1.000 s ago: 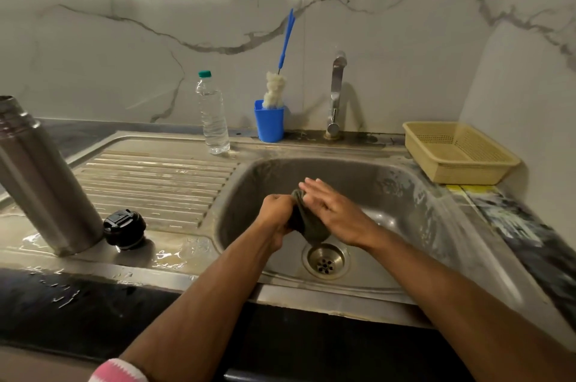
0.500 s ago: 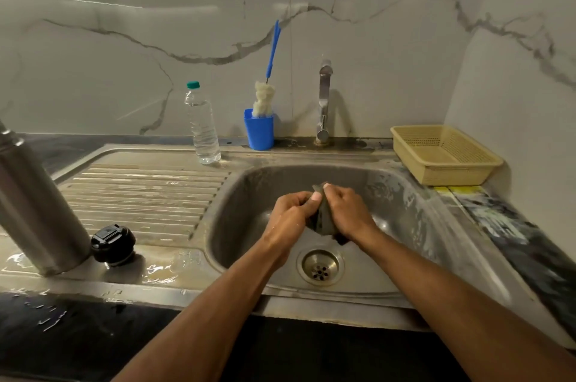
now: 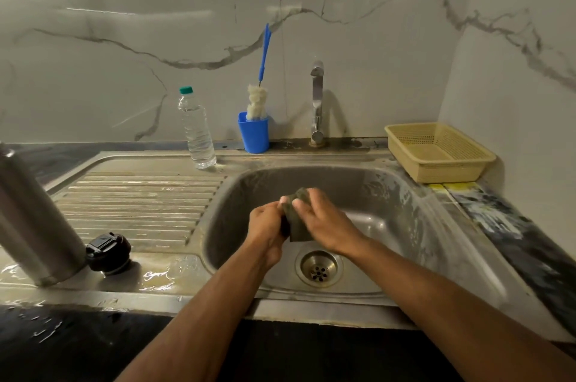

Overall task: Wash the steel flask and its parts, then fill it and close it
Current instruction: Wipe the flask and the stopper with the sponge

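Head view shows both my hands over the sink basin [image 3: 389,194], above the drain [image 3: 318,268]. My left hand [image 3: 266,225] grips a dark green scrub pad [image 3: 296,225] with curled fingers, and my right hand [image 3: 324,225] holds the same pad from the other side, its fingers bent over the top edge of the pad. The steel flask [image 3: 34,222] stands on the wet draining board [image 3: 140,204] at the far left, and it looks tilted in this wide view. Its black lid [image 3: 108,252] lies just beside the base of the flask, in a thin film of water. Behind the sink, by the wall, I see a clear water bottle [image 3: 196,129] with a green cap, a blue cup [image 3: 254,133] with a bottle brush [image 3: 260,91] standing in it, and the tap [image 3: 317,101]. A beige plastic basket [image 3: 439,152] sits on the tabletop at the right.
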